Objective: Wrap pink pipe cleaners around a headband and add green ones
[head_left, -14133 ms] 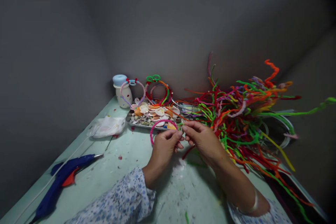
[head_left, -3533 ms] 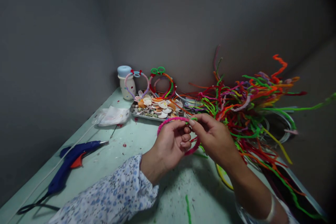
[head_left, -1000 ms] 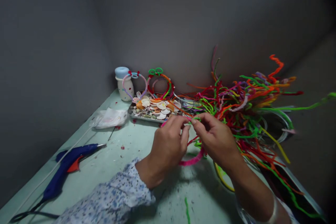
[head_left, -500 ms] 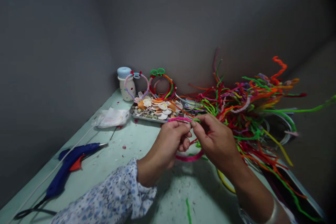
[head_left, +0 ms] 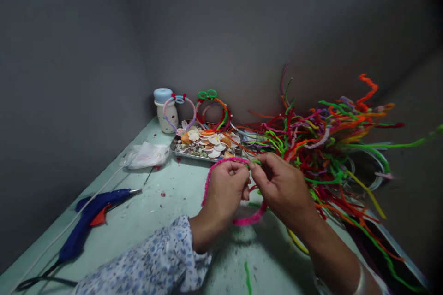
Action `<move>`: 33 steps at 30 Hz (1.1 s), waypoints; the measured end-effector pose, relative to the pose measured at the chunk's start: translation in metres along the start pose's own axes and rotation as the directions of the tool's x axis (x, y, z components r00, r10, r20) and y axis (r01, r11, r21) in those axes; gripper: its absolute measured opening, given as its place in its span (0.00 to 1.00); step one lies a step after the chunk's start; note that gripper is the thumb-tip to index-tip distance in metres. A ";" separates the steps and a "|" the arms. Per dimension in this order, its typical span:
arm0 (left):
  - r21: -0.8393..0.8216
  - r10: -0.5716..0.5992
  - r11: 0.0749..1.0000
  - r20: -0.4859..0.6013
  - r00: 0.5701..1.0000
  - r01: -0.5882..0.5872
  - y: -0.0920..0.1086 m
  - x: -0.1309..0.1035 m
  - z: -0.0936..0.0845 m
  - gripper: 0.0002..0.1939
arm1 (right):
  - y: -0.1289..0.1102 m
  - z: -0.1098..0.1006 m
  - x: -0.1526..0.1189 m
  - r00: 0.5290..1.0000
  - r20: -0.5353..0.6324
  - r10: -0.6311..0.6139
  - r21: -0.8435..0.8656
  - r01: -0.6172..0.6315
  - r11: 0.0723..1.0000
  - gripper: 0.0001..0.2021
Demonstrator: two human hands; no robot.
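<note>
A fuzzy pink hoop (head_left: 208, 179), wrapped in pipe cleaner, loops around and behind my left hand (head_left: 226, 189), whose thumb and fingers pinch its upper part. My right hand (head_left: 282, 184) meets it at the top of the hoop, pinching a short green pipe cleaner (head_left: 255, 162) against the pink. The fingertips of both hands are close together. The hoop's lower curve shows below the hands, and my fingers hide part of its right side.
A blue glue gun (head_left: 93, 216) lies on the left with its cord. Behind the hands stand a tray (head_left: 194, 156) of shells, finished-looking hoops (head_left: 180, 99) and a lidded jar (head_left: 167, 117). A large tangle of pipe cleaners (head_left: 325, 133) fills the right. A green scrap (head_left: 248, 277) lies in front.
The pink hoop has turned, so more of its left side now shows beyond my left hand. My left hand has tilted more upright; my right hand has barely shifted.
</note>
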State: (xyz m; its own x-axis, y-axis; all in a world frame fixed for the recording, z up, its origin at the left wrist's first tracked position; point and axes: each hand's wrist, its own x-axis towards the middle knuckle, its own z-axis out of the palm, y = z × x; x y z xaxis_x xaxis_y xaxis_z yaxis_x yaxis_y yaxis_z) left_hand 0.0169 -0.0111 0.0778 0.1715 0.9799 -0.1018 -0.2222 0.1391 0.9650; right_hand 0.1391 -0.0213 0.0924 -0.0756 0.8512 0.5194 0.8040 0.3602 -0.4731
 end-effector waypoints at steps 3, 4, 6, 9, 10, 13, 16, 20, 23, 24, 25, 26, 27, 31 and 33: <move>0.034 0.047 0.998 -0.083 0.995 -0.045 -0.004 -0.001 0.003 0.04 | -0.001 -0.001 0.000 0.999 0.025 0.048 0.037 -0.049 0.998 0.07; 0.045 0.057 0.998 -0.080 0.995 -0.054 -0.004 -0.001 0.003 0.05 | -0.001 -0.001 0.001 0.997 0.030 0.068 0.051 -0.069 0.996 0.07; 0.091 0.055 0.994 -0.008 0.998 -0.054 0.000 -0.002 0.001 0.06 | 0.002 -0.004 0.003 0.993 0.032 0.111 0.087 -0.113 0.990 0.08; 0.297 0.117 0.940 0.190 0.975 -0.170 0.017 -0.005 -0.006 0.07 | 0.009 -0.011 0.007 0.985 0.057 0.161 0.148 -0.168 0.975 0.09; 0.379 0.258 0.877 0.146 0.955 -0.295 0.023 -0.006 -0.010 0.07 | 0.011 -0.013 0.008 0.982 0.076 0.171 0.160 -0.182 0.970 0.09; 0.586 0.560 0.620 0.136 0.817 -0.522 0.038 -0.003 -0.019 0.08 | 0.012 -0.017 0.008 0.978 0.121 0.168 0.187 -0.189 0.964 0.10; 0.516 0.424 0.692 0.274 0.863 -0.504 0.039 0.006 -0.025 0.09 | 0.008 -0.018 0.008 0.978 0.163 0.130 0.244 -0.167 0.955 0.11; 0.366 0.199 0.878 0.307 0.931 -0.309 0.033 0.016 -0.026 0.07 | 0.006 -0.019 0.009 0.969 0.214 0.121 0.328 -0.188 0.926 0.11; 0.289 0.141 0.929 0.298 0.944 -0.230 0.032 0.017 -0.026 0.06 | 0.007 -0.022 0.012 0.949 0.276 0.150 0.437 -0.263 0.860 0.11; 0.278 0.130 0.935 0.315 0.940 -0.222 0.033 0.017 -0.026 0.06 | 0.008 -0.023 0.012 0.942 0.296 0.158 0.464 -0.286 0.838 0.11; 0.272 0.121 0.937 0.338 0.934 -0.219 0.033 0.017 -0.027 0.06 | 0.008 -0.024 0.013 0.935 0.313 0.164 0.479 -0.305 0.823 0.10; 0.271 0.111 0.937 0.362 0.926 -0.219 0.033 0.016 -0.027 0.06 | 0.009 -0.024 0.013 0.930 0.327 0.166 0.485 -0.316 0.815 0.10; 0.273 0.103 0.937 0.383 0.918 -0.219 0.033 0.016 -0.028 0.06 | 0.009 -0.025 0.013 0.926 0.337 0.168 0.489 -0.325 0.810 0.09; 0.287 0.071 0.933 0.442 0.894 -0.216 0.033 0.017 -0.031 0.06 | 0.011 -0.023 0.012 0.918 0.354 0.179 0.495 -0.346 0.797 0.10; 0.273 0.072 0.937 0.458 0.886 -0.218 0.033 0.017 -0.031 0.05 | 0.012 -0.022 0.012 0.911 0.363 0.196 0.498 -0.368 0.785 0.11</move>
State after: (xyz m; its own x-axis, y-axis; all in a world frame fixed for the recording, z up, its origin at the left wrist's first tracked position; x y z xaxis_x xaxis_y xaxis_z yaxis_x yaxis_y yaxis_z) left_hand -0.0173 0.0150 0.1007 0.5755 0.8128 0.0904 0.0169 -0.1223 0.9923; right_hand 0.1612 -0.0155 0.1087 -0.1253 0.9846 0.1220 0.3651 0.1601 -0.9171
